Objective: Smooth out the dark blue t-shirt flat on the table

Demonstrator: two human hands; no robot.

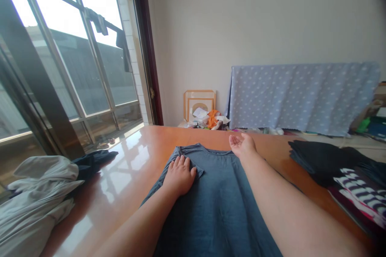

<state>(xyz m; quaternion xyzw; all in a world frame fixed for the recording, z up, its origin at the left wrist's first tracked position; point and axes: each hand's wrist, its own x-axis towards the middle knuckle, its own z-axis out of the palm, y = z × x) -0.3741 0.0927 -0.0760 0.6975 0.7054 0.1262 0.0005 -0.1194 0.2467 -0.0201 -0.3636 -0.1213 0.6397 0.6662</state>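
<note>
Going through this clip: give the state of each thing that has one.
Dark blue shirt, spread out, one sleeve folded inward
Left hand, open, palm down on the shirt
Right hand, half curled near the collar
Grey clothing, crumpled
Black clothing at right, stacked
Striped garment, folded
Polka-dot cloth, draped
Picture frames, upright

Showing as a plain, dark blue-grey T-shirt (224,200), lying spread out on a glossy orange-brown tabletop (157,138). Pointing its wide, rounded neckline (217,151) toward the far edge and running lengthwise back to the near side, out past the bottom of the view. Having its left sleeve (199,172) folded inward over the body, ending in a pointed corner. Displaying soft lengthwise creases below the collar. Being partly hidden along the right side.
</note>
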